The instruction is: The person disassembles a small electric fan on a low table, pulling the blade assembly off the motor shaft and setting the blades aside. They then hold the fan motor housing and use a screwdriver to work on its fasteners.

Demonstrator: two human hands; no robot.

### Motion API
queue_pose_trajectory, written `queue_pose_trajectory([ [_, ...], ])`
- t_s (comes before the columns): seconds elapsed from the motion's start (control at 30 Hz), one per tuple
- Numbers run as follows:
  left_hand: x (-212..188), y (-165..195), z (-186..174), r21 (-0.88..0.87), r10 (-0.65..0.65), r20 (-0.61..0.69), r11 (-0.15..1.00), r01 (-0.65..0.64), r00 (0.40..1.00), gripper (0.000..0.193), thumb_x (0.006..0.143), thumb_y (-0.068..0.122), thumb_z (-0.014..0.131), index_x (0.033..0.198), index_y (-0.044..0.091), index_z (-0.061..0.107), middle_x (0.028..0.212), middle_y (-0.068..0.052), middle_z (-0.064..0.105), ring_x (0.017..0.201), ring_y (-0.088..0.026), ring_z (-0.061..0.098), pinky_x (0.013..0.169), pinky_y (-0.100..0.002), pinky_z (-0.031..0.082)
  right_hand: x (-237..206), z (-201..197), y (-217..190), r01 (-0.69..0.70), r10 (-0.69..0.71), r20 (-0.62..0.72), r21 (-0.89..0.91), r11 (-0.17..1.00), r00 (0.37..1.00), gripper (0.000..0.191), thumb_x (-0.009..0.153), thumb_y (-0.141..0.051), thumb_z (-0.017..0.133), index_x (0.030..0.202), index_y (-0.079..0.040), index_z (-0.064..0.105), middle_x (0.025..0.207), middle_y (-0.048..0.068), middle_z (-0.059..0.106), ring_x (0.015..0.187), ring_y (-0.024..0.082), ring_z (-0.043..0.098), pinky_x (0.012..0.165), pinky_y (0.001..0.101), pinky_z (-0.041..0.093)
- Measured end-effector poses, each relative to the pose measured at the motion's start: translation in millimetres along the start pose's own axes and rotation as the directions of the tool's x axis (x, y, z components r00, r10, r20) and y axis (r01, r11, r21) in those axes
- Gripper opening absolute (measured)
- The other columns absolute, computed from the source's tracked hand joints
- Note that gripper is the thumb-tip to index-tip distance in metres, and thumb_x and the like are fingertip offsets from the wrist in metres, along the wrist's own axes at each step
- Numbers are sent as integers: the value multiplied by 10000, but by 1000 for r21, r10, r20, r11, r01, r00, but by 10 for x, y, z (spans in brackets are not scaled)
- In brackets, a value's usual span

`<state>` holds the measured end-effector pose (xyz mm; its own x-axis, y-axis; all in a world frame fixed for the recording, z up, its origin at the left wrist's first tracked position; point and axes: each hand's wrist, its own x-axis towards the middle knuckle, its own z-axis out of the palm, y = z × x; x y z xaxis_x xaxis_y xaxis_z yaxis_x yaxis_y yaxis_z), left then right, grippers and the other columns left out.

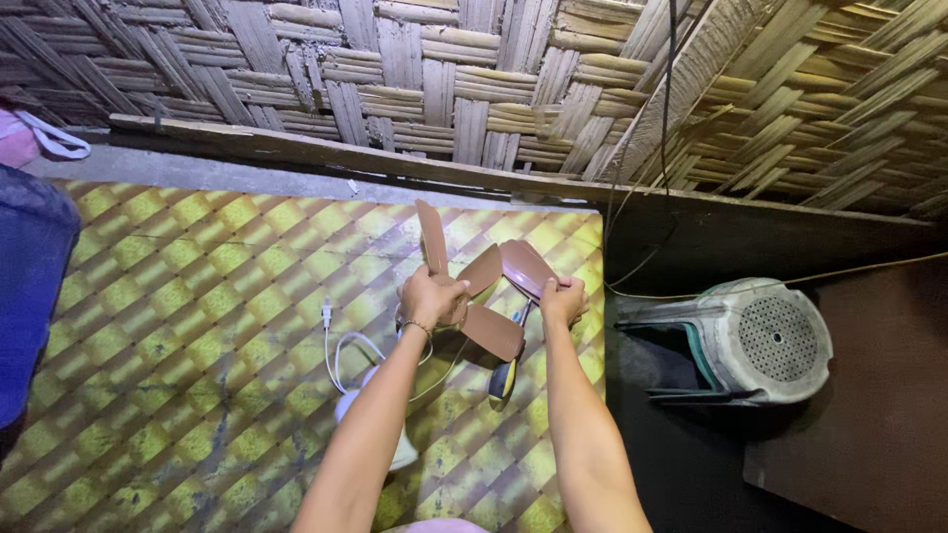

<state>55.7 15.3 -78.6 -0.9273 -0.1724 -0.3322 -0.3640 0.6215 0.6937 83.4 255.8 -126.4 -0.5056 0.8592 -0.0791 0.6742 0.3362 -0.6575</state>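
Our left hand wrapped around hub of brown fan blade; our right hand pinching its right blade tip. Screwdriver below fan blade; white cord left.

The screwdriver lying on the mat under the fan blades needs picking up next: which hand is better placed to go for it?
Probably the right hand. It only pinches one blade's edge and sits almost above the screwdriver, while the left hand grips the hub of the brown fan blade, carrying it.
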Motion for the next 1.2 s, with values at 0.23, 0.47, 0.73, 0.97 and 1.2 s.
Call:
queue_pose_trajectory([
  [0.23,30,-17,-59,21,9,-20,1000,-8,1000,765,569,543,913,1126,56,721,1109,-170,753,1050,-351,711,946,-448,544,-156,-43,5,389,-385,-57,189,902,921,232,960,-282,624,1041,-72,679,1081,155,637,1034,346,601,914,474,458],
  [0.47,-4,-57,-199,-78,29,82,997,-22,996,692,569,546,917,1038,64,755,1008,-140,778,919,-282,761,831,-394,586,-446,-11,-13,420,-664,595,515,747,452,433,1067,-364,469,979,-32,731,901,53,742,849,142,673,797,315,525],
  [0.73,-46,20,-474,-322,202,241,939,-118,949,538,631,473,927,925,41,799,888,-89,814,757,-139,747,721,-319,604,-640,-287,-287,-103,-300,936,285,953,-185,489,1048,-430,538,1233,9,648,1083,112,721,952,211,696,876,360,568],
  [0.97,-41,550,-972,-292,441,49,864,-410,896,556,601,477,921,982,87,812,917,-60,807,808,-139,757,759,-314,591,-827,-592,-829,-232,-443,873,396,888,-205,433,1045,-409,498,1203,-16,585,992,144,712,860,251,724,785,413,612],
  [1.2,-311,809,-1038,160,670,-288,738,-656,684,792,517,663,939,965,40,742,954,-195,709,932,-377,678,807,-474,543,-846,-550,-975,-110,-569,808,558,822,-156,374,1101,-341,528,1200,11,607,943,131,675,804,223,663,738,385,573],
])
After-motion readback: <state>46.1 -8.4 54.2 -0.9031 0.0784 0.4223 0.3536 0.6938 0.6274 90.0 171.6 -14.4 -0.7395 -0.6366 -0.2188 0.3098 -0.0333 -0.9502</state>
